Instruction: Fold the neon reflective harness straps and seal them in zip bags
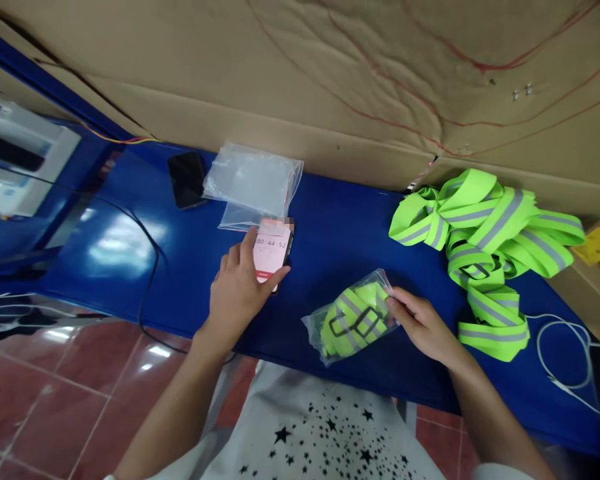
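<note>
Left hand (240,283): grasping smartphone (270,252).
Right hand (421,323): pinching bagged reflective strap (355,320) near front edge of bench (410,380).
Pinch: mid-handling, seemingly; calls for steadiness.

The table (340,223) is a glossy deep blue, long and narrow, and its left end throws back a bright white glare. Toward the back on that side a dark phone (187,180) lies screen-blank, with some clear plastic bags (253,177) spread flat just to its right. Directly in front of the bags is another phone with a lit pink screen (271,247), though I can't tell whether it lies fully flat. A black cable (156,250) snakes across the left part and over the front edge. Over on the right, bright green straps with grey stripes (500,220) sprawl in a loose heap, a white cable (539,343) looped near them.
</note>
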A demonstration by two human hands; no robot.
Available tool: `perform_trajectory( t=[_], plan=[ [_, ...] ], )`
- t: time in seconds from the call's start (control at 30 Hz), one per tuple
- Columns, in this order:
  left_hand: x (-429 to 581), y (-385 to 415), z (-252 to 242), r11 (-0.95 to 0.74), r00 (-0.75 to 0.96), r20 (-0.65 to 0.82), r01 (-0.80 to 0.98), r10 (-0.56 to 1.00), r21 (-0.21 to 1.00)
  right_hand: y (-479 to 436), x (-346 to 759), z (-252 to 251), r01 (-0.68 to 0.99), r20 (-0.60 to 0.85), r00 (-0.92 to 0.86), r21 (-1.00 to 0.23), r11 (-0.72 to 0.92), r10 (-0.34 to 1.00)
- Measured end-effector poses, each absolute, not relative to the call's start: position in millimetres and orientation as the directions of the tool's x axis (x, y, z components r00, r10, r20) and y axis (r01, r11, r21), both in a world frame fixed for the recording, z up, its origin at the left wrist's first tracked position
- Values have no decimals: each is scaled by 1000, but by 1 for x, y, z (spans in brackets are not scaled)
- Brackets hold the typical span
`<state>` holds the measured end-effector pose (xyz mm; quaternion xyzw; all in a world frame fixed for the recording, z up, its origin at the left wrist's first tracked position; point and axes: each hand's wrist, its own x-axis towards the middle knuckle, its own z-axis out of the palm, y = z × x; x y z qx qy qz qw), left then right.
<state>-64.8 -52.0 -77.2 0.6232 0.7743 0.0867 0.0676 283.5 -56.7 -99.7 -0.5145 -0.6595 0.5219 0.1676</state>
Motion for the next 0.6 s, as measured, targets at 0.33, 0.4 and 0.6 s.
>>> perform_trajectory(
  t=[0.33,0.4,0.6],
  plan=[
    [-97,8,-63,102,-106,40,990,994,94,-56,285,-100,495,-321,-429,-865,-78,844],
    [-106,16,-68,122,-123,10,990,992,69,-56,285,-100,493,-326,-430,-866,-83,842],
    [-126,13,-75,239,-242,33,968,970,83,-55,286,-101,490,-331,-425,-867,-93,842]
  ],
)
